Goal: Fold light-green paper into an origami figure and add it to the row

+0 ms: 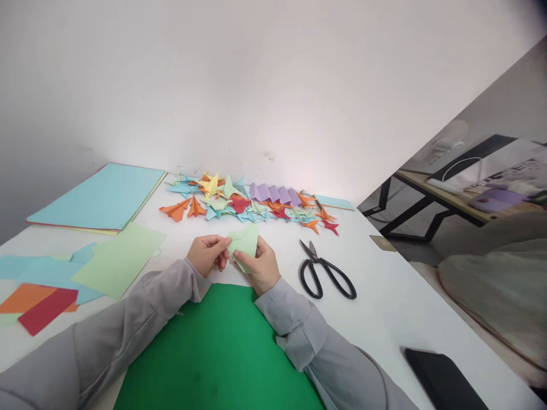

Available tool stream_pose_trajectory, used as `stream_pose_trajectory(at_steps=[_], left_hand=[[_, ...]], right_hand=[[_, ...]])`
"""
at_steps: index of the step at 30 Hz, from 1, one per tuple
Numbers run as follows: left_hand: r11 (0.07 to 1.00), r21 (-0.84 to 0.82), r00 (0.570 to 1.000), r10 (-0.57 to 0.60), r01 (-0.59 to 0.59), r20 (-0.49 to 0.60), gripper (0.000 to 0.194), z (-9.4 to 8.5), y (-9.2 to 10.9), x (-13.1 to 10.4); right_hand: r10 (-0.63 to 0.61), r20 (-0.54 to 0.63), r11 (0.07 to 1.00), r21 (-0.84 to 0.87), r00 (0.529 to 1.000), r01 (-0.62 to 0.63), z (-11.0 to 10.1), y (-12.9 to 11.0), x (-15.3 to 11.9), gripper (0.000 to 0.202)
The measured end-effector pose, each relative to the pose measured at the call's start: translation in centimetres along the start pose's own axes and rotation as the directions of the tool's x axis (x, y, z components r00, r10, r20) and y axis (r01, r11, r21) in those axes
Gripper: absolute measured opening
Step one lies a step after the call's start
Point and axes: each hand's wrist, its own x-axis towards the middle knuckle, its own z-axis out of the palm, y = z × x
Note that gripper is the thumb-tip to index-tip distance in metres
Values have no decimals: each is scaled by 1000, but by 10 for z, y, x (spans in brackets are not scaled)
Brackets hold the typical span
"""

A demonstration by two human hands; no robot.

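Note:
Both my hands hold a small folded piece of pale green paper (245,242) just above the white table (384,296). My left hand (208,253) pinches its left edge between thumb and fingers. My right hand (261,266) grips it from below and the right. Under my wrists lies a large dark green sheet (222,353). Grey sleeves cover both forearms.
A heap of folded coloured paper shapes (252,205) lies at the back. Black scissors (325,273) rest right of my hands. A stack of paper with a light blue top (100,196) and loose sheets (115,259) sit left. A black flat object (444,378) lies near right.

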Motion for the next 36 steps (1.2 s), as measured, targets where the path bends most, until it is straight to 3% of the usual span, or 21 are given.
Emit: stream_pose_trajectory(at_steps=[6, 13, 19, 36], left_hand=[[998, 65, 999, 15, -18, 45, 36, 0, -2, 1], [1000, 13, 999, -12, 11, 53, 38, 0, 1, -1], [994, 102, 995, -40, 30, 95, 33, -1, 1, -2], [995, 98, 990, -37, 24, 136, 31, 0, 5, -4]], right_hand=[[-6, -24, 997, -82, 1000, 4, 0, -1, -1, 35], [-64, -82, 986, -158, 995, 51, 4, -8, -5, 30], [-253, -86, 905, -374, 964, 205, 1, -9, -9, 20], [-417, -29, 736, -597, 908, 319, -4, 0, -8, 16]])
